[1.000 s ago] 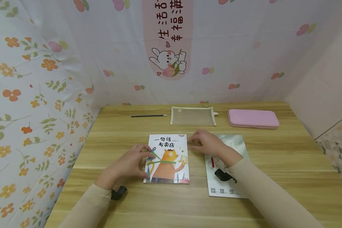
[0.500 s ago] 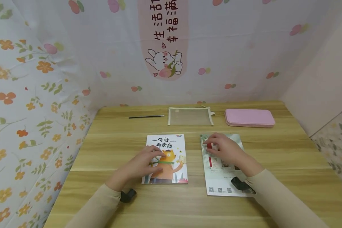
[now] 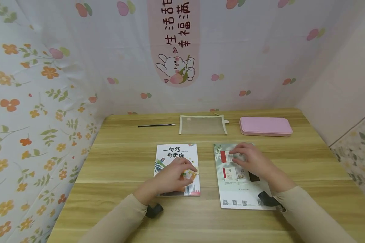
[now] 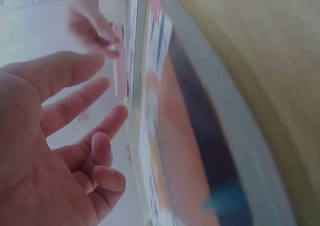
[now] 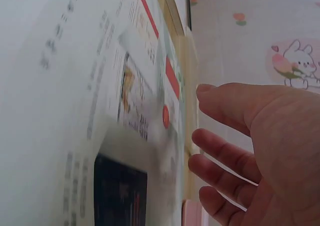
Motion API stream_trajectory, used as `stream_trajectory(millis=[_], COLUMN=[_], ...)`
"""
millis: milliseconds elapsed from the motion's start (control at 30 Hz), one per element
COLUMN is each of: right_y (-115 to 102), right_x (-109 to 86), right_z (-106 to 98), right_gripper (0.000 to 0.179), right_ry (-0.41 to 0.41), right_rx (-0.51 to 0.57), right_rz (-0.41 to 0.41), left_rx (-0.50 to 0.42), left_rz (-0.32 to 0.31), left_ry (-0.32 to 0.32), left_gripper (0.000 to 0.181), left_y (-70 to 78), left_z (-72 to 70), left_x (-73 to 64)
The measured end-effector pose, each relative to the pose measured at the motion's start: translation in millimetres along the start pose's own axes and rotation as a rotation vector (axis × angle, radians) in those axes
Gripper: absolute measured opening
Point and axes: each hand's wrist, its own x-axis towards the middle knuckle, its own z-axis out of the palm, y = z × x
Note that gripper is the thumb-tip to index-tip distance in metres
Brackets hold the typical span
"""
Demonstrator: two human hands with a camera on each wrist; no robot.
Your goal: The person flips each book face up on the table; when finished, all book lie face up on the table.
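Note:
A picture book [image 3: 162, 173] with an orange animal on its cover lies flat on the wooden table. Above it hovers my left hand [image 3: 174, 179], fingers loosely bent and apart, covering part of the cover. To the right lies a pale green book [image 3: 231, 194] with small printed pictures and codes on its face. My right hand [image 3: 255, 162] is over its upper right part, thumb and fingers spread. Both wrist views show gaps between the fingers and the books; the left palm [image 4: 30, 166] and the right palm [image 5: 290, 151] hold nothing.
Toward the back of the table [image 3: 124, 162] lie a black pencil [image 3: 156, 125], a mesh zip pouch [image 3: 203, 125] and a pink pencil case [image 3: 265, 126]. Patterned cloth [image 3: 124, 67] hangs behind the table and along its left side.
My left hand has moved right across the picture book. The right hand has gone from beside the picture book rightward over the green book. Both books stay put.

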Motion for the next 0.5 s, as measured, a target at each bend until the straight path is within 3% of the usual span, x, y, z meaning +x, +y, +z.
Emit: stream_trajectory(millis=[167, 267, 500], right_y=[12.0, 17.7, 36.6], right_x=[-3.6, -6.2, -13.7], right_z=[-5.5, -8.6, -15.4], right_gripper=[0.031, 0.037, 0.042], right_ry=[0.003, -0.004, 0.008], right_rx=[-0.002, -0.012, -0.014], right_rz=[0.007, 0.015, 0.049], left_rx=[0.09, 0.096, 0.153], left_rz=[-0.007, -0.005, 0.088], left_ry=[-0.018, -0.033, -0.033], left_gripper=[0.033, 0.036, 0.042], left_y=[15.7, 20.9, 35.2], left_z=[15.1, 25.3, 40.8], left_x=[10.3, 15.7, 25.4])
